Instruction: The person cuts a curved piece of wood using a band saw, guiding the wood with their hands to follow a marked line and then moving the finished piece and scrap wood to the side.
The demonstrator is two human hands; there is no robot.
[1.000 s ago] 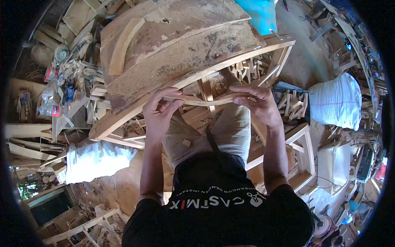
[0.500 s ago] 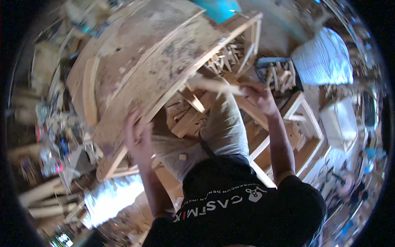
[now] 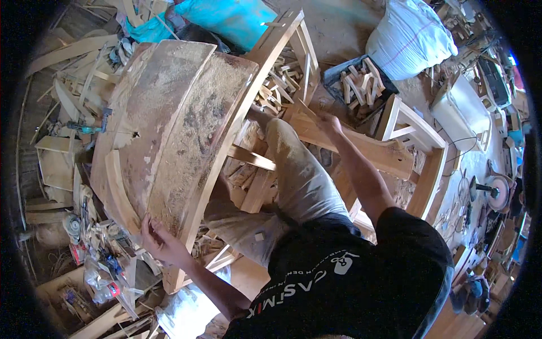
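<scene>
My left hand point(image 3: 160, 242) is over the near left end of the worktop point(image 3: 189, 113), fingers apart and holding nothing. Its fingertips are close to the lower end of a curved wooden piece point(image 3: 119, 189) lying on the boards; whether they touch it I cannot tell. Out to the right, my right hand point(image 3: 329, 122) grips a thin strip of wood point(image 3: 307, 111), which points up and left beyond the fingers. That hand is above a broad wooden plank point(image 3: 367, 148), beside my knee.
Offcuts point(image 3: 276, 87) lie under the worktop's far end. A dark crate point(image 3: 333, 76) holds wood blocks, with a white sack point(image 3: 411, 37) behind it. Wooden frames point(image 3: 432, 175) stand at right, near a white bin point(image 3: 466, 116). A drill point(image 3: 90, 127) rests at the worktop's left edge.
The view has shifted and sharpened. My left hand has moved down and left toward the curved piece's end. My right hand has swung away to the right with the strip, which now points away from me.
</scene>
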